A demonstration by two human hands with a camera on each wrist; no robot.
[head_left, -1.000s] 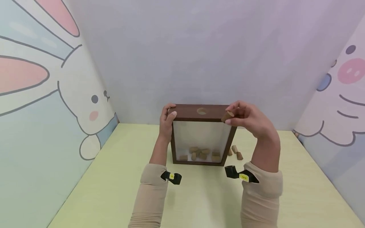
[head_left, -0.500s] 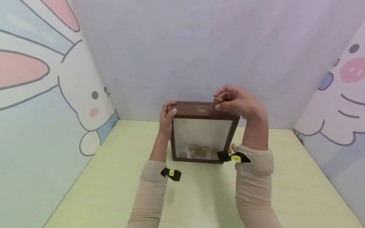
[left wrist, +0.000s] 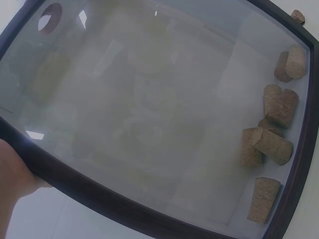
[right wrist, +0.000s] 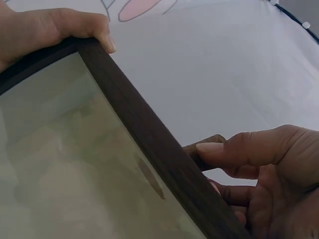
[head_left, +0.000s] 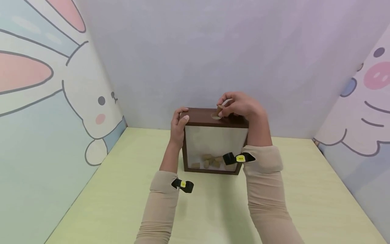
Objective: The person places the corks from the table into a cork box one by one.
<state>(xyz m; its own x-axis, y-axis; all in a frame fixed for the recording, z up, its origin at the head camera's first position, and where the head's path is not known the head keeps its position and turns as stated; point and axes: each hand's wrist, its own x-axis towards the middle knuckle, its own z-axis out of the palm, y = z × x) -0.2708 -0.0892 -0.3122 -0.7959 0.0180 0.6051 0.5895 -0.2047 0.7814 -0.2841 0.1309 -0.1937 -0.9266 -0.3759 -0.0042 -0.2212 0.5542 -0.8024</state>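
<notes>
A dark brown shadow box (head_left: 198,114) with a clear front stands upright on the table, a round hole (head_left: 215,117) in its top. My left hand (head_left: 177,130) grips its upper left corner, thumb on the near side. Between thumb and fingers my right hand (head_left: 240,104) pinches a cork (head_left: 219,109), upright at the hole's right edge. In the right wrist view the held cork (right wrist: 192,153) shows just above the box's top; its lower end is hidden behind the frame. Several corks (left wrist: 263,200) lie along the bottom inside the box, seen through the front in the left wrist view.
A loose cork (left wrist: 297,16) lies outside the box in the left wrist view. The pale yellow-green table (head_left: 122,203) meets a plain back wall (head_left: 170,61). Side walls carry a printed rabbit (head_left: 88,101) and a pink-nosed animal (head_left: 365,101).
My right hand has carried the cork leftward from the box's upper right corner, rising on the way, to the hole in the top. The left hand keeps its grip on the corner.
</notes>
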